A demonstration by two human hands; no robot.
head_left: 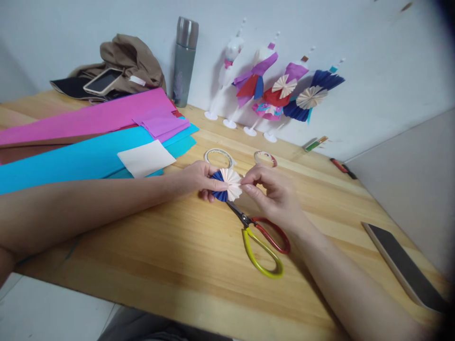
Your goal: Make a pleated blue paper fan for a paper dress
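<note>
A small pleated paper fan (226,184), half dark blue and half pale pink, is held just above the wooden table (149,246). My left hand (197,179) pinches its blue side with closed fingers. My right hand (273,192) pinches the pale side between thumb and forefinger. Scissors (261,239) with one red and one yellow-green handle lie on the table directly under and in front of the fan, blades pointing toward it.
Two tape rolls (219,155) (265,157) lie behind the hands. Pink, cyan and white paper sheets (88,142) cover the left. Paper-dressed figurines (270,90), a steel flask (185,61), a bag with a phone (117,71) stand at the wall. Another phone (401,265) lies at the right edge.
</note>
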